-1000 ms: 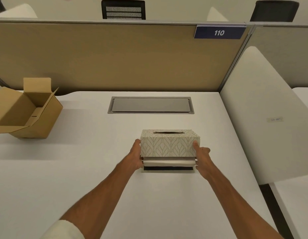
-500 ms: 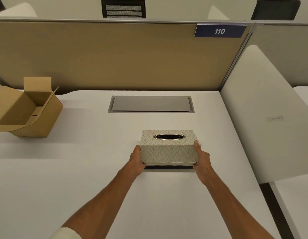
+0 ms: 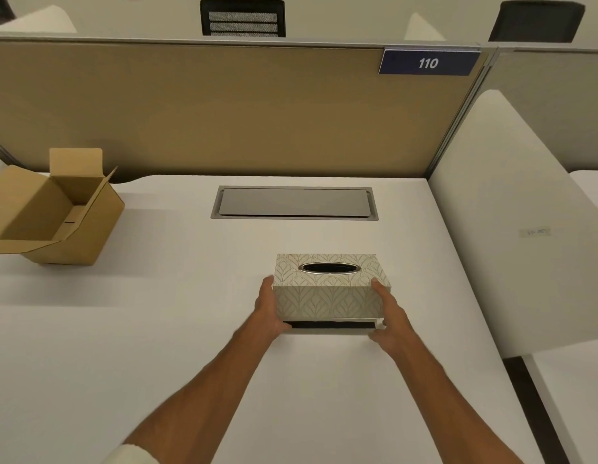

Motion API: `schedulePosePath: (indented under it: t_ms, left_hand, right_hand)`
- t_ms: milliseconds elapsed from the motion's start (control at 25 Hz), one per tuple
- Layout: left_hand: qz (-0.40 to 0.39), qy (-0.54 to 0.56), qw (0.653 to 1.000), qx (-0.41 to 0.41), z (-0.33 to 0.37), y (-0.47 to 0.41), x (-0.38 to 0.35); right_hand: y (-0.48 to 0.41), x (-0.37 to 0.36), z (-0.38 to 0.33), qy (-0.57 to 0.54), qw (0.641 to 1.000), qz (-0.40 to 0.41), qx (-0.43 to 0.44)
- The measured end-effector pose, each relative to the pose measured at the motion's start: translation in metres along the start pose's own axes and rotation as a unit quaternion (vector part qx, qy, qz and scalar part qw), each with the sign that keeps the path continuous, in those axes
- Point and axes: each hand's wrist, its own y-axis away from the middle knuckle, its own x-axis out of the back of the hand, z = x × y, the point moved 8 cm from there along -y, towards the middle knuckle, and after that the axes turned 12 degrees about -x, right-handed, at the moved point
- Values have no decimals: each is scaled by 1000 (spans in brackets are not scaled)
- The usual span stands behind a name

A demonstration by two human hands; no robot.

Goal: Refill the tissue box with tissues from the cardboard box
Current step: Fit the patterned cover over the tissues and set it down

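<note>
- Head view, far left: the cardboard box (image 3: 53,212) sits on the white tabletop (image 3: 157,329) near its back left corner, flaps open, tipped so its opening faces up and toward the left. What shows of its inside is bare brown cardboard, and it stands well apart from the hands.
- Behind it, a tan partition (image 3: 207,112) runs along the tabletop's far edge.
- Further right, a grey cable hatch (image 3: 294,202) lies flush in the tabletop, closed, between the partition and the tissue box.
- The left hand (image 3: 269,309) presses flat against the left end of the tissue box (image 3: 327,291), thumb up along the near corner, so this grip is closed on the box cover.
- The tissue box is just right of centre, near the front of the tabletop. Its leaf-patterned cover has a dark oval slot with a metal rim on top. Under the cover's near edge a dark gap and a thin white base edge show, so the cover is not fully seated.
- The right hand (image 3: 388,316) clasps the right end of the cover, fingers curled near the lower corner. This grip also holds the box.
- Above, on the partition's top rail, hangs a blue sign (image 3: 428,62) reading 110.
- At far right a white side panel (image 3: 511,212) stands against the tabletop's edge.
</note>
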Motion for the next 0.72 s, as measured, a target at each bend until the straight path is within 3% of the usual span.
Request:
schedulePosePath:
  t_ms: [160,400,720]
  left_hand:
    - [-23,24,999,15,11,4,-12]
    - [12,-18,1000,21,9,-1,-8]
    - [5,23,999,31,-3,8,-4]
  right_hand:
    - [12,-13,-5,-60,996,-35,-52]
    - [17,-19,-9,-121,989,-36,-76]
    - [12,-13,3,-163,982,-52,-82]
